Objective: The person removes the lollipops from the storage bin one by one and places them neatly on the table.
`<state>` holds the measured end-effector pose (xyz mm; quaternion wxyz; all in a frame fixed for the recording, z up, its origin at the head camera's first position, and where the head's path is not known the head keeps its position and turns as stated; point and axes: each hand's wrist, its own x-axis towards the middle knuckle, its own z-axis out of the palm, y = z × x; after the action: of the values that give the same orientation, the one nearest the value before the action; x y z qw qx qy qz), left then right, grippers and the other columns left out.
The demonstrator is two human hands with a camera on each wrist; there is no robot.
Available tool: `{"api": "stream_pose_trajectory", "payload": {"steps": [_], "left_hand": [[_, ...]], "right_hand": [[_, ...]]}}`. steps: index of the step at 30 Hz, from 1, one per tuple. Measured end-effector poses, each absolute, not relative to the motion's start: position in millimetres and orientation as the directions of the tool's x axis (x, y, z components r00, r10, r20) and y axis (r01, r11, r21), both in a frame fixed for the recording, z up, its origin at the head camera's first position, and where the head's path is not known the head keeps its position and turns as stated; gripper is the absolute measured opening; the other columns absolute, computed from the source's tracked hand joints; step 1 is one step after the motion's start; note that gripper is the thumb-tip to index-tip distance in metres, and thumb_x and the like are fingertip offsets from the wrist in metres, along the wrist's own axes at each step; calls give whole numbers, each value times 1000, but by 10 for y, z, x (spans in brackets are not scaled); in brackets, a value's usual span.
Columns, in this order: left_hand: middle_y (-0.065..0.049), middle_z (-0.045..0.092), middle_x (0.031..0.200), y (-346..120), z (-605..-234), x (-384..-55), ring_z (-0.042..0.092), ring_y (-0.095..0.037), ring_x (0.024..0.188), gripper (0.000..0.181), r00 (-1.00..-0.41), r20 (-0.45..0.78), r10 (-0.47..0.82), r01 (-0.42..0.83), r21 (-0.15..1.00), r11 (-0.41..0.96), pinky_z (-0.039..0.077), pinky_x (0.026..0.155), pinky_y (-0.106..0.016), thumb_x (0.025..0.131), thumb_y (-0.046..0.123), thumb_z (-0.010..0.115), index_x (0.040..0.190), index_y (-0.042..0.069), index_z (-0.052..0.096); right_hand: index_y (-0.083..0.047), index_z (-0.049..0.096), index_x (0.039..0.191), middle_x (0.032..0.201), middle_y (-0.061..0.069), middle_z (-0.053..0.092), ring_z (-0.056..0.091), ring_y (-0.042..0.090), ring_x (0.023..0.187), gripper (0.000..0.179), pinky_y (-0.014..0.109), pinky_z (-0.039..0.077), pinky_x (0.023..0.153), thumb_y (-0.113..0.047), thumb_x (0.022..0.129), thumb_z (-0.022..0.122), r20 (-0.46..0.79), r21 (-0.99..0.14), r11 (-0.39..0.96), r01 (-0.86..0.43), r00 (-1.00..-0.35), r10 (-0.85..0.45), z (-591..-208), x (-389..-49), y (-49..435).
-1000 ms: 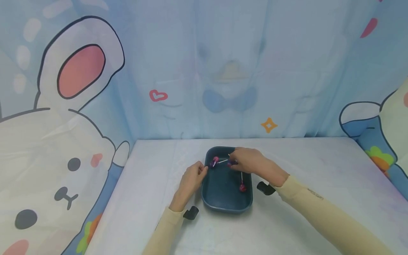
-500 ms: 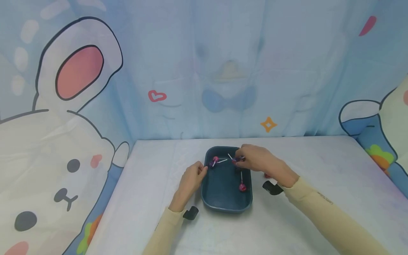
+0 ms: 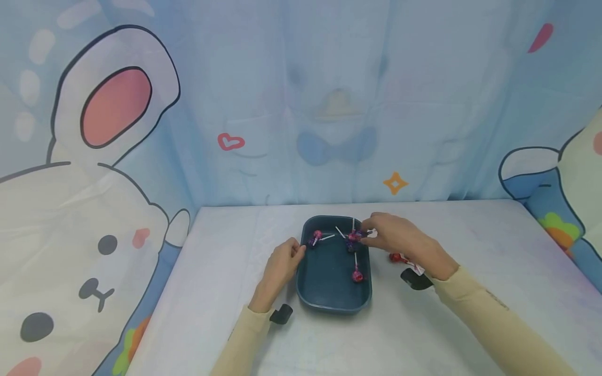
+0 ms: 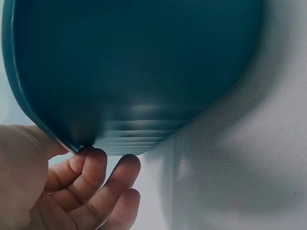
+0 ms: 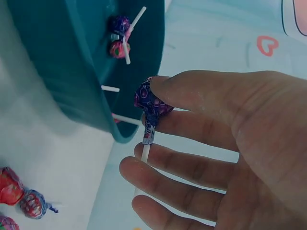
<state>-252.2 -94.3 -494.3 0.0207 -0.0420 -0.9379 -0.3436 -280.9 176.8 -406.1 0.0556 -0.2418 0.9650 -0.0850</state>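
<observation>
A dark teal plastic bin (image 3: 334, 308) stands on the table. My left hand (image 3: 282, 265) grips its left rim, the thumb on one side and curled fingertips at the other in the left wrist view. Over the bin's far right corner, my right hand (image 3: 400, 237) pinches a purple-wrapped lollipop (image 5: 149, 103) between thumb and index finger; its white stick hangs down past the other, spread fingers. Inside the bin, a pair of lollipops (image 3: 316, 237) lies at the far left. More lollipops (image 3: 351, 241) cluster at the far right, and a pink lollipop (image 3: 358, 275) rests nearer the front.
Right of the bin, partly under my right forearm, red-wrapped lollipops (image 3: 397, 258) lie on the white tablecloth (image 3: 470, 245). Each wrist wears a small black camera, the right camera (image 3: 416, 279) close to those lollipops. A printed blue curtain (image 3: 263, 104) hangs behind the table.
My right hand has moved right from over the bin toward its right rim. Lollipops in the far right corner and others on the table are uncovered. My left hand stays on the rim.
</observation>
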Motion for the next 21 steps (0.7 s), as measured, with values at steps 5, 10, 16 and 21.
{"api": "stream_pose_trajectory", "payload": {"steps": [5,10,16,21], "left_hand": [[4,48,63,-946,-4942,-2520,44,-9,53,25,-995,69,68,97,646,757,36,46,-24,93,38,49,81,16,51],[4,48,64,-942,-4934,-2516,44,-9,53,25,-995,70,65,95,643,760,36,47,-24,93,38,49,81,16,51],[3,50,66,-938,-4921,-2512,45,-9,55,24,-996,64,57,85,647,758,36,47,-24,93,36,50,81,15,52],[3,49,65,-939,-4922,-2509,45,-9,54,24,-996,62,62,87,649,756,36,47,-24,93,36,49,81,15,52]], "right_hand": [[-16,67,104,98,3,62,56,15,84,29,37,49,74,-33,80,69,-90,-213,880,-424,-889,-449,-4072,-2835,1855],[-17,68,102,94,0,62,55,14,82,26,36,49,71,-32,81,69,-113,-215,887,-408,-892,-438,-4098,-2861,1976],[-15,67,105,97,1,62,53,15,82,29,37,48,70,-34,82,67,-147,-224,899,-376,-899,-412,-4114,-2871,2124],[-13,66,107,102,5,63,54,19,88,34,41,49,73,-36,82,66,-184,-251,911,-327,-908,-377,-4134,-2896,2244]]}}
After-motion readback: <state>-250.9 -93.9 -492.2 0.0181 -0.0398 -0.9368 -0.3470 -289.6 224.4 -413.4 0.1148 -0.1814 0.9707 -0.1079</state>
